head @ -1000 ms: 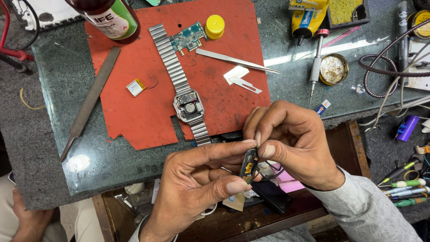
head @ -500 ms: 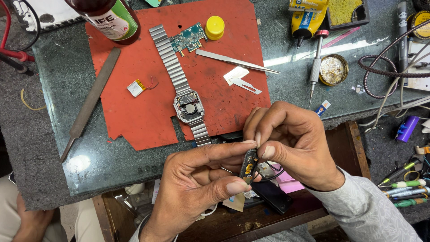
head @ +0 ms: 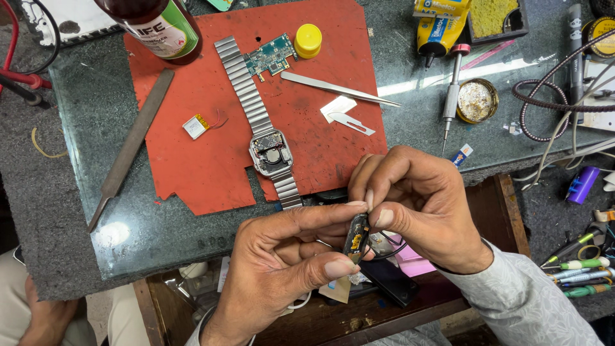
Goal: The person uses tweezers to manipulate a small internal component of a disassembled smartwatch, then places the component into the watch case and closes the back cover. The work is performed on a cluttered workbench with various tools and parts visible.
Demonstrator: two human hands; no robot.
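Both hands meet just below the near edge of the glass-topped bench (head: 96, 211), over an open drawer (head: 320, 320). The left hand (head: 282, 263) pinches a small dark part (head: 355, 236) between thumb and forefinger, holding it on edge; yellow spots show on its face. The right hand (head: 416, 211) closes on the same part from above, with fingertips pressed to its top end, so the two hands are together and clamped on it. Thin black wires (head: 384, 247) loop out under the right hand. What the part is cannot be told.

Just beyond the hands, a red mat (head: 192, 166) lies on the bench. On it rests an opened watch (head: 270, 152) with a metal band, its works showing, close to the left knuckles. Farther up the mat lie a green circuit board (head: 270, 56), a yellow cap (head: 308, 40), tweezers (head: 336, 88), a blade (head: 352, 122) and a small battery (head: 196, 125). A bottle (head: 157, 25) stands at the mat's far corner, and a flat file (head: 131, 144) lies aslant off its left edge.

To the right are a screwdriver (head: 451, 96), a round tin (head: 477, 100), a glue tube (head: 439, 29) and coiled cables (head: 564, 90). A dark phone (head: 391, 282) and a pink slip (head: 410, 263) lie in the drawer beneath the hands.
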